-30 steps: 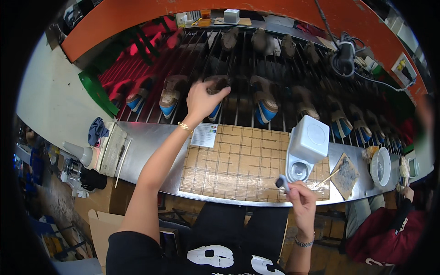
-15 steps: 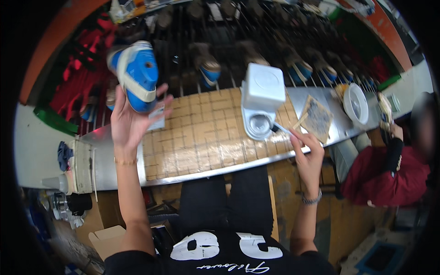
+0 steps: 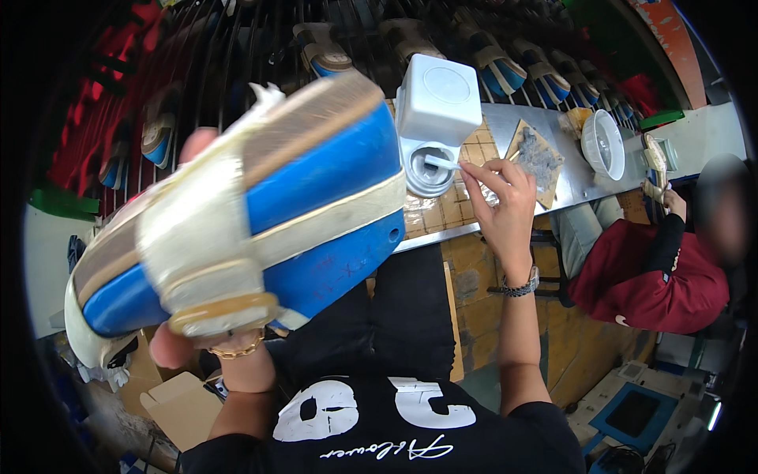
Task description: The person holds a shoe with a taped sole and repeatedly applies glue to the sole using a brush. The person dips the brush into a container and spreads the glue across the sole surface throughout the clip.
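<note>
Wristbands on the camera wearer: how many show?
2: a gold bracelet on the left wrist, just below the blue shoe form in the picture, and a silvery band on the right wrist. The shoe form may hide others.

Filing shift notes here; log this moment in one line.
left hand: holds blue shoe last | right hand: holds white-handled tool | tool end: at round cup

White bowl (image 3: 617, 158) on metal bench (image 3: 499, 118), near grey-smeared card (image 3: 539, 164), co-worker (image 3: 647, 276) in maroon at right, cardboard flap (image 3: 183, 407) lower left, blue-edged dark panel (image 3: 634, 412) lower right, orange beam (image 3: 673, 47) upper right.
</note>
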The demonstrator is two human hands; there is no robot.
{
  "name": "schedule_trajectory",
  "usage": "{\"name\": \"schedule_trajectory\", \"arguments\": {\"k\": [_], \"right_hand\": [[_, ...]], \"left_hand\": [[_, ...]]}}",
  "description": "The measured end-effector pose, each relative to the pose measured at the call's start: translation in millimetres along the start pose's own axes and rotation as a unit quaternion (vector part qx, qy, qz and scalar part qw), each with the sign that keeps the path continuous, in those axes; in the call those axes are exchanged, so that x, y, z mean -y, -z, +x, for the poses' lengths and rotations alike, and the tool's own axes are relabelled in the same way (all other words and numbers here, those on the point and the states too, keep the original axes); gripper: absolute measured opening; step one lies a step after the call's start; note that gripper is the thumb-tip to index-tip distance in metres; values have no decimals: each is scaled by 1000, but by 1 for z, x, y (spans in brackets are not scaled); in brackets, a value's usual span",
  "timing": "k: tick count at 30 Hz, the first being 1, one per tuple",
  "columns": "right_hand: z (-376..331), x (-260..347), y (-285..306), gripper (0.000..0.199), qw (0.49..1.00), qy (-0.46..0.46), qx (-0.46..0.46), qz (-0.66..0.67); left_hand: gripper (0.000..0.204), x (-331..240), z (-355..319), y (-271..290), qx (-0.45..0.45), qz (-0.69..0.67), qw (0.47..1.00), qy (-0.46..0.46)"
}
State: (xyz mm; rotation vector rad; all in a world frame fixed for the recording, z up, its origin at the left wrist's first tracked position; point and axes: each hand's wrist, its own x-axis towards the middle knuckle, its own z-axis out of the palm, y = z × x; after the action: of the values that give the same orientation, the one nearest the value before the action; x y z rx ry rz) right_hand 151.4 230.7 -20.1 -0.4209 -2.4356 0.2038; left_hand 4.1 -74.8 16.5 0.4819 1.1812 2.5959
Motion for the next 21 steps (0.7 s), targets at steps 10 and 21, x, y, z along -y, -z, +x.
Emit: {"name": "schedule_trajectory", "arguments": {"k": [10,21], "right_hand": [[-15,-9,-2,27,887,-329,145,289],[29,24,52,29,972,83,-176,132]], "left_hand": [[102,22,-12,-31,10,207,975,-76],[92,84,-33,-19,122,452,870,-156]]}}
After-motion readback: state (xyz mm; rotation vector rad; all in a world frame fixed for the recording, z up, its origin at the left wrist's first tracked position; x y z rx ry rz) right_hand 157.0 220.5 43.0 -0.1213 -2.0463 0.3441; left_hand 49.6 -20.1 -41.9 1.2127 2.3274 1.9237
